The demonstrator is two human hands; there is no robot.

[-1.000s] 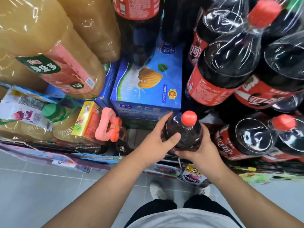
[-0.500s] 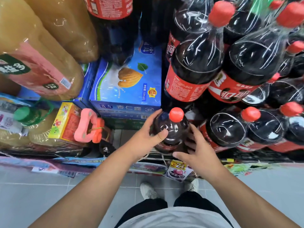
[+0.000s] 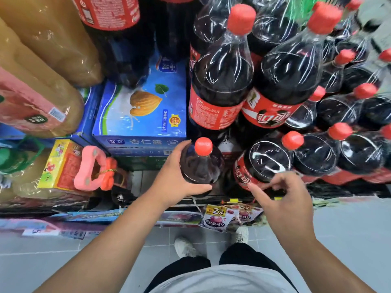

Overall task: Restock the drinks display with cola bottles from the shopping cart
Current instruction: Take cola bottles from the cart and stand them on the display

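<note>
Right hand (image 3: 283, 199) off cola bottle (image 3: 201, 166), left hand (image 3: 177, 178) on.

Display shelf (image 3: 211, 203) — cola bottles (image 3: 270, 163), blue carton (image 3: 139, 115)

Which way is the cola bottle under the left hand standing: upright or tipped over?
Upright. The cola bottle shows its red cap pointing up at the camera, and the left hand grips its side.

Cola bottle (image 3: 201, 166): dark contents, red cap, upright at the front edge of the drinks display (image 3: 349, 187), just right of a blue carton. Shrink-wrapped cola bottles (image 3: 270, 163) with red caps and red labels stand beside it to the right; more are stacked above and behind.
</note>
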